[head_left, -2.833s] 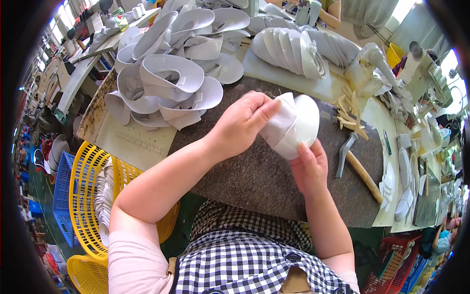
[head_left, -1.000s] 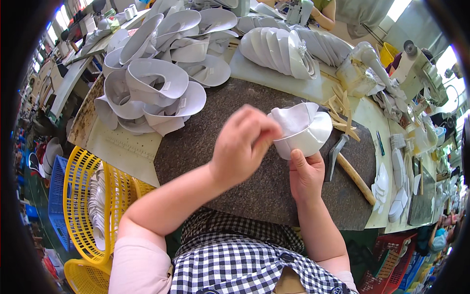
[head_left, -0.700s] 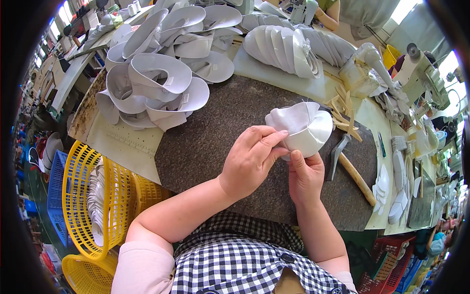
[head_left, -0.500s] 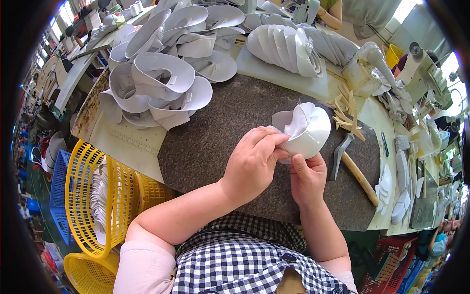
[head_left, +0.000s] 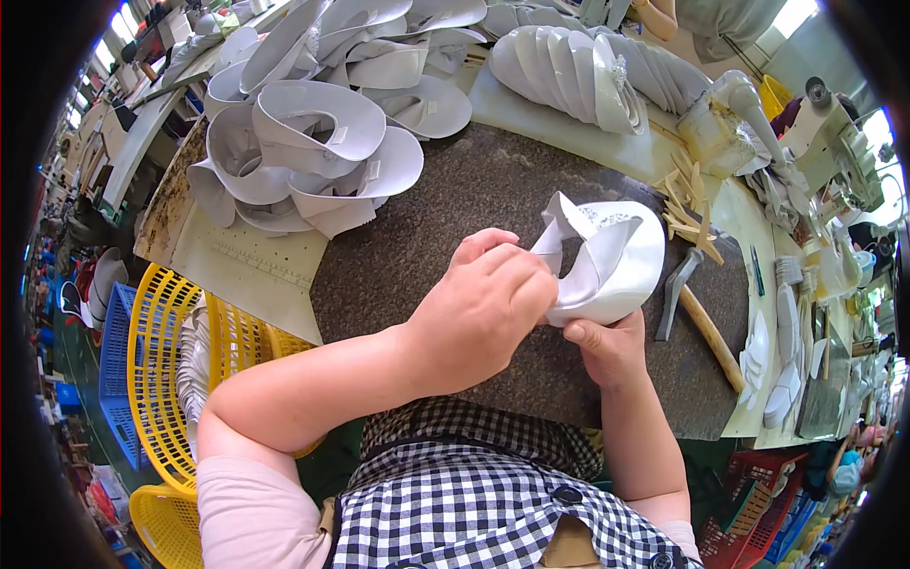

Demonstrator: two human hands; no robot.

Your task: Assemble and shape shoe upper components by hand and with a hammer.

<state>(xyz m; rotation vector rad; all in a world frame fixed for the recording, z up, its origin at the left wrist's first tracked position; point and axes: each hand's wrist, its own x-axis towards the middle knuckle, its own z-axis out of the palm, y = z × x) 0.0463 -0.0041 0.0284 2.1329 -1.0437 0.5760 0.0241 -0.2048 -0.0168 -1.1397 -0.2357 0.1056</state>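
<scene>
A glossy white shoe upper [head_left: 637, 264], curved into a loop, is held above a dark speckled work board [head_left: 417, 237]. My left hand [head_left: 485, 305] has its fingers curled at the near left edge of the upper; its fingertips are partly hidden. From below, my right hand [head_left: 616, 353] grips the upper, thumb on the near face and the other fingers out of sight behind it. A patch of grey speckles shows on the far inner side of the upper. Just right of my right hand, a hammer [head_left: 709, 334] with a wooden handle lies on the board.
Many white uppers are heaped [head_left: 322, 128] at the far left, and a nested row [head_left: 569, 76] lies at the back. Pale strips [head_left: 690, 199] sit near the hammer. Left of me stand yellow baskets [head_left: 156, 379]; a red crate [head_left: 758, 493] is low on the right.
The upper has turned in my hands, so its opening and inner side now show more. My left hand has moved slightly left and my right hand slightly right and down.
</scene>
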